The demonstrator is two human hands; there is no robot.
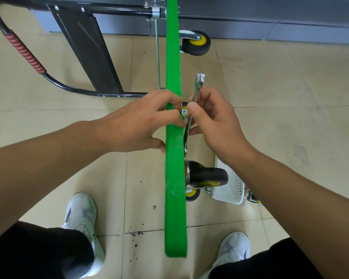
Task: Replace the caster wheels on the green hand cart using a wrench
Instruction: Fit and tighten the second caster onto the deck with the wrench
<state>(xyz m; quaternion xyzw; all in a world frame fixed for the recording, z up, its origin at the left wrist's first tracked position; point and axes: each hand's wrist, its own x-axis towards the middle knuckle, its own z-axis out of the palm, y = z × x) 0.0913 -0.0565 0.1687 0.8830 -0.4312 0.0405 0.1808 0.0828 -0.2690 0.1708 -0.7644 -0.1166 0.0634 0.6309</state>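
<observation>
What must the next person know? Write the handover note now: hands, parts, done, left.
Left hand grips the upper edge of the green cart deck, standing on its side.
Right hand pinches the wrench, lower end by the near caster; bolt contact unclear.
Far caster looks mounted; white basket on the floor nearby.
Done: cannot tell which casters are new.
Left: likely the near caster's bolts, then check the others.

Bright even light, soft shadows — sharp, edges bowed

I log an indoor storeroom or workshop-type space: beige floor tiles (290, 87) flecked with dirt, grey cabinet fronts (250, 15) along the far side, white perforated basket (232, 190)
</observation>
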